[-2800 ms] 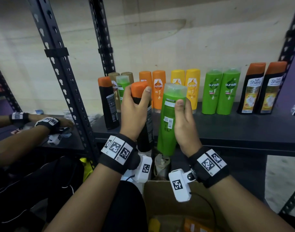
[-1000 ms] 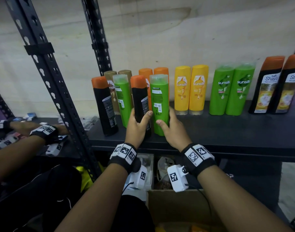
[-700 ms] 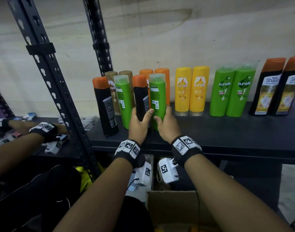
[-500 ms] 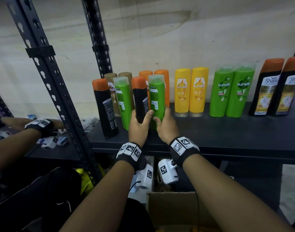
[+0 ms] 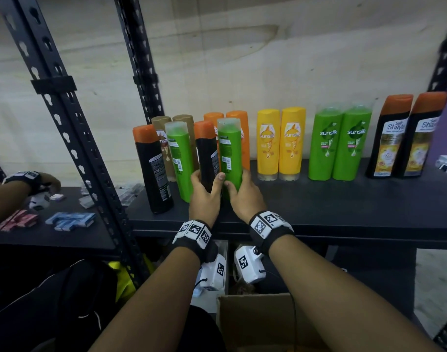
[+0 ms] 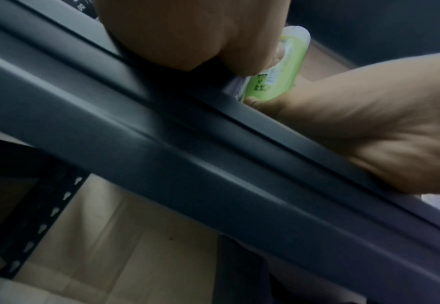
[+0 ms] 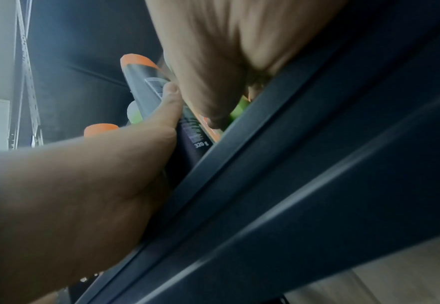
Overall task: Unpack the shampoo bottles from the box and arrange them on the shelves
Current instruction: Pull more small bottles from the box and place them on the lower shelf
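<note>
A black bottle with an orange cap (image 5: 206, 151) is gripped low on its body by the left hand (image 5: 204, 196), the thumb curled across its back label. Just right of it, touching, a green bottle with a clear cap (image 5: 229, 153) is gripped near its base by the right hand (image 5: 245, 196). Both bottles are held upright on the dark shelf (image 5: 318, 204), toward its left end, with their back labels turned to the front.

Left of the black bottle, another green bottle (image 5: 179, 158) and another black bottle with an orange cap (image 5: 153, 168) are stood in the same front row. Behind that row, two brown bottles (image 5: 164, 123) and two orange bottles (image 5: 238, 118) are lined up at the back. Right of the green bottle, further along the shelf, pairs of yellow bottles (image 5: 280, 143), green Sunsilk bottles (image 5: 340, 143) and black Shayla bottles (image 5: 405, 135) are ranged. Below the shelf's front edge, an open cardboard box (image 5: 255, 323) is seen between the forearms.
</note>
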`<state>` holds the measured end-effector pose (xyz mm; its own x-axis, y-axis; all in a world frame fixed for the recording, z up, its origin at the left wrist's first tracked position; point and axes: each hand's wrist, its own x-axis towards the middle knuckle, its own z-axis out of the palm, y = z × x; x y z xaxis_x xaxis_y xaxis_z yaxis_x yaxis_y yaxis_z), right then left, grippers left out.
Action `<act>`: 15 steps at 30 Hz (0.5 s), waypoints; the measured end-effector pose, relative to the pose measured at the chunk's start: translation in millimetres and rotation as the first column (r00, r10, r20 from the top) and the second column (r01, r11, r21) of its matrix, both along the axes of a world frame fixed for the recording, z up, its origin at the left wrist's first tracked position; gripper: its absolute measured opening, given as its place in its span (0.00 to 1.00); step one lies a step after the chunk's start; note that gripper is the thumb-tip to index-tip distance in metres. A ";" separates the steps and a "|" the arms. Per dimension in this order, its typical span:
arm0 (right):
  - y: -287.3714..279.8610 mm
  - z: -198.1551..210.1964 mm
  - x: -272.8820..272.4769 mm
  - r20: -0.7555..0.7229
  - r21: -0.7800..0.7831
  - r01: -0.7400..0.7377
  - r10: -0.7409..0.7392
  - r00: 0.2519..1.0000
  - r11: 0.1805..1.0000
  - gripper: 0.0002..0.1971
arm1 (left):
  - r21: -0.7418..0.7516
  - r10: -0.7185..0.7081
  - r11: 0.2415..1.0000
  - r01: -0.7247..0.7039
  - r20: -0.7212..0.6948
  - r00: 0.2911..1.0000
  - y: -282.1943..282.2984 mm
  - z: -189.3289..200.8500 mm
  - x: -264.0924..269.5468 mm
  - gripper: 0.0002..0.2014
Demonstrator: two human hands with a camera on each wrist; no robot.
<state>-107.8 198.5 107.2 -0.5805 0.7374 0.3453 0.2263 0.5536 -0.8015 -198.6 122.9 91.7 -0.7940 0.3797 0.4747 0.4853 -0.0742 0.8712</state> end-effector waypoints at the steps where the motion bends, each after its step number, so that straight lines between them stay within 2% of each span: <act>1: 0.9 -0.9 1.1 0.024 -0.001 0.003 -0.003 1.000 1.000 0.25 | -0.042 0.008 0.999 -0.009 -0.007 1.000 -2.3 -0.8 1.7 0.41; 4: 3.3 -2.7 3.7 0.082 -0.016 -0.029 0.030 0.996 0.999 0.25 | -0.173 0.053 0.983 -0.063 -0.062 0.997 -8.0 -3.3 4.9 0.39; 6: 5.8 -2.8 7.1 0.102 -0.031 -0.049 0.052 0.993 0.998 0.25 | -0.195 0.082 0.976 -0.098 -0.092 0.992 -12.6 -5.1 6.7 0.36; 12: 6.0 -6.5 33.5 0.022 -0.046 -0.072 0.073 0.997 0.996 0.30 | -0.077 0.083 0.993 -0.089 -0.082 0.993 -27.9 -8.3 16.6 0.22; 15: 6.4 -5.9 56.3 0.023 -0.080 -0.069 0.071 0.997 0.994 0.31 | -0.019 0.014 1.000 -0.015 -0.046 0.999 -37.9 -15.0 28.1 0.24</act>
<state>-51.4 204.9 101.2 -0.6401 0.7187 0.2715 0.2105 0.5039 -0.8377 -170.5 85.0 76.7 -0.7773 0.3779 0.5030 0.5254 -0.0498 0.8494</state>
